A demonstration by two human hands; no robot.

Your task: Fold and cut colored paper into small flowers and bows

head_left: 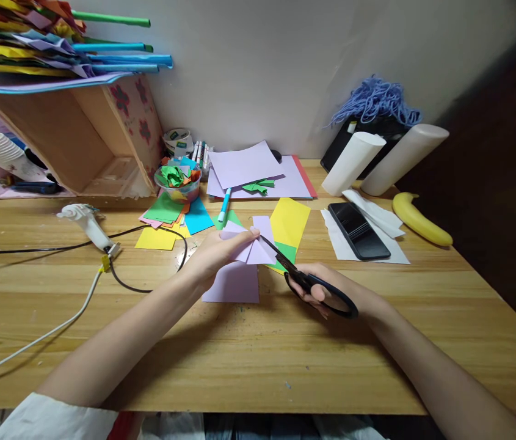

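Between the thumb and fingers of my left hand (pixel 214 253) is a folded piece of lilac paper (pixel 262 252), its layers fanned out. My right hand (pixel 317 293) grips black-handled scissors (pixel 303 278), whose blades point up and left to the folded paper near my left thumb. Whether the blades are cutting into it I cannot tell. Under my hands lies a flat lilac square (pixel 232 284) on the table. Just beyond are a yellow sheet (pixel 290 223), a green piece (pixel 285 255) and a blue marker (pixel 225 205).
A white glue gun (pixel 86 226) with cables lies left. Behind stand a tub of paper scraps (pixel 178 181) and a cardboard box (pixel 134 122) topped with coloured paper. A phone (pixel 358 231), a banana (pixel 422 220) and white rolls (pixel 353 164) are on the right.
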